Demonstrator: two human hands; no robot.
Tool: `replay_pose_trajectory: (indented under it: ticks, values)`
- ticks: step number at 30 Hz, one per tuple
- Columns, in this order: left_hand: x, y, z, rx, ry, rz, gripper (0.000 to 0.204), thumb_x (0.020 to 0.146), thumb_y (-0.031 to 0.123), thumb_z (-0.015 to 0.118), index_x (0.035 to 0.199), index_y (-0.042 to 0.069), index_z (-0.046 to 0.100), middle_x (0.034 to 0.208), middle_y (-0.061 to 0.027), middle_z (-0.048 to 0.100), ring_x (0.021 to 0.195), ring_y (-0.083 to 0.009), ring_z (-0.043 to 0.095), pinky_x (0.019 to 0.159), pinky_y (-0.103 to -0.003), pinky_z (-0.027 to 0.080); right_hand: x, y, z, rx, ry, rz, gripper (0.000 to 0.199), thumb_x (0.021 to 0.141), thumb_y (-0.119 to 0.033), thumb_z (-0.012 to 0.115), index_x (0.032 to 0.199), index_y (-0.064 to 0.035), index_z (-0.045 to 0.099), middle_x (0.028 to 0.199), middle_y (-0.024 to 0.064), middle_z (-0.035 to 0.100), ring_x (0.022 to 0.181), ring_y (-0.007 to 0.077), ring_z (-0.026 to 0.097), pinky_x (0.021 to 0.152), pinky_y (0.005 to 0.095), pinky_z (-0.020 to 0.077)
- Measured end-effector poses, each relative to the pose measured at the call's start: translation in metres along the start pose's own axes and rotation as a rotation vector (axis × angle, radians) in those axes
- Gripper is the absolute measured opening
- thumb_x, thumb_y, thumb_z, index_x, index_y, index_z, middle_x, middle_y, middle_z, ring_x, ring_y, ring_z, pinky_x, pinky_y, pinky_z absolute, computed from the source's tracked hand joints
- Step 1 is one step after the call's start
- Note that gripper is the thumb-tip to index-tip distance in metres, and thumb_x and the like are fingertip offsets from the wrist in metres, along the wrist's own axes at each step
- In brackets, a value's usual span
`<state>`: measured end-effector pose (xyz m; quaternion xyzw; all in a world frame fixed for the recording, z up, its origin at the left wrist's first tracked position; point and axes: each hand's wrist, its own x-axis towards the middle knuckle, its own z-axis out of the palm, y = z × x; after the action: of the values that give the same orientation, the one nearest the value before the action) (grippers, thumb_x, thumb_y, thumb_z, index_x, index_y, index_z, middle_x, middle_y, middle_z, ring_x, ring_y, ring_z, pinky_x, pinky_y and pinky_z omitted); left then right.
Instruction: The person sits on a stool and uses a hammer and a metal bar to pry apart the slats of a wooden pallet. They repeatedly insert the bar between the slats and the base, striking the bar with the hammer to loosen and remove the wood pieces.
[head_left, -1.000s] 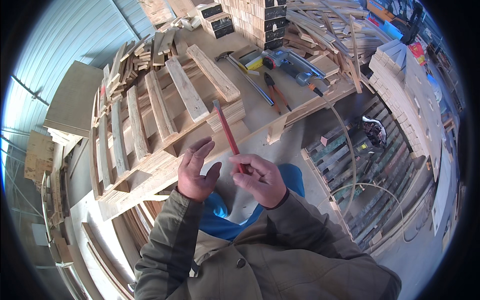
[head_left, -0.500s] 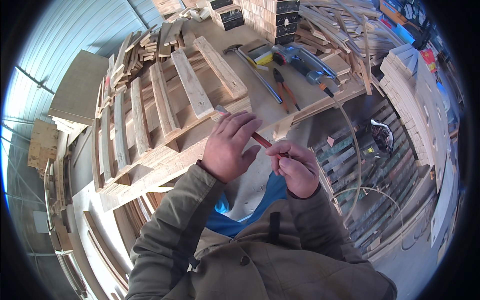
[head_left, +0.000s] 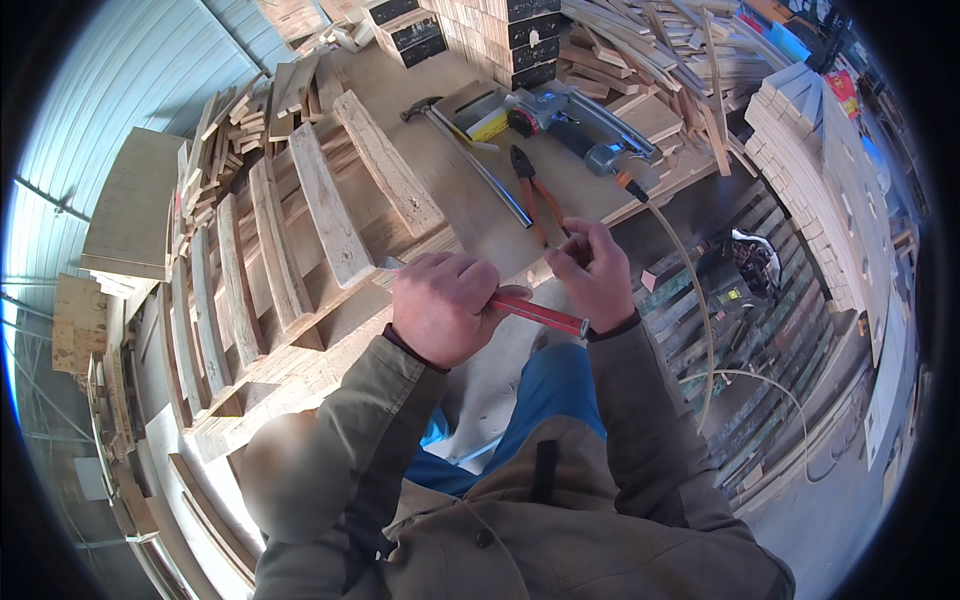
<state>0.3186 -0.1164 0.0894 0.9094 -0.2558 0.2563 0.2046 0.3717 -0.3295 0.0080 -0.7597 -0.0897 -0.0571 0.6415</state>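
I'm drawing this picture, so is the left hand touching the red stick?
Touching. The head view shows the left hand wrapped around the red stick, with one end poking out rightward.

The red tool (head_left: 548, 315) looks smooth and slightly glossy. Near the tabletop's (head_left: 448, 180) front edge, the pliers' (head_left: 525, 178) grips seem matt plastic, the hammer's (head_left: 500, 192) shaft shiny metal. The slats (head_left: 328, 205) are rough wood, the jacket sleeve (head_left: 652, 425) matt cloth.
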Motion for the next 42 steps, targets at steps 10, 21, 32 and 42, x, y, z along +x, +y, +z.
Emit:
replay_pose_trajectory:
  ticks: [10, 21, 32, 42]
  values:
    - [0.007, -0.006, -0.001, -0.024, 0.051, -0.021, 0.049, 0.082, 0.042, 0.084, 0.067, 0.01, 0.051, 0.061, -0.0071, 0.054, 0.053, -0.029, 0.057, 0.048, -0.042, 0.043, 0.066, 0.028, 0.036, -0.817, -0.057, -0.207, 0.048, 0.078, -0.018, 0.08, 0.123, -0.0075, 0.065, 0.12, 0.0157, 0.066, 0.115, 0.0383, 0.062, 0.098, 0.0492, 0.0483]
    - [0.005, -0.008, -0.009, -0.099, 0.066, -0.034, 0.046, 0.082, 0.039, 0.084, 0.068, 0.01, 0.052, 0.062, -0.0065, 0.054, 0.055, -0.0285, 0.058, 0.049, -0.043, 0.044, 0.093, 0.034, 0.08, -1.075, -0.144, -0.251, 0.02, 0.085, -0.012, 0.067, 0.104, -0.0064, 0.068, 0.112, 0.0158, 0.073, 0.112, 0.0363, 0.066, 0.095, 0.049, 0.0505]
    - [-0.002, -0.009, -0.017, -0.145, 0.084, -0.066, 0.042, 0.085, 0.041, 0.082, 0.072, 0.009, 0.058, 0.065, -0.0077, 0.056, 0.059, -0.0304, 0.061, 0.053, -0.044, 0.047, 0.111, 0.028, 0.087, -0.887, -0.189, -0.102, 0.024, 0.089, -0.016, 0.064, 0.107, -0.0004, 0.062, 0.099, 0.0246, 0.074, 0.098, 0.0452, 0.073, 0.085, 0.0513, 0.058]
    - [-0.002, -0.003, -0.01, -0.101, 0.141, -0.075, 0.045, 0.082, 0.035, 0.085, 0.067, 0.009, 0.051, 0.064, -0.0095, 0.056, 0.058, -0.0333, 0.059, 0.054, -0.045, 0.045, 0.11, 0.006, 0.072, 0.155, -0.316, 0.513, 0.02, 0.097, -0.022, 0.065, 0.086, -0.0054, 0.058, 0.065, -0.0016, 0.05, 0.049, 0.0086, 0.046, 0.043, 0.0281, 0.0339]
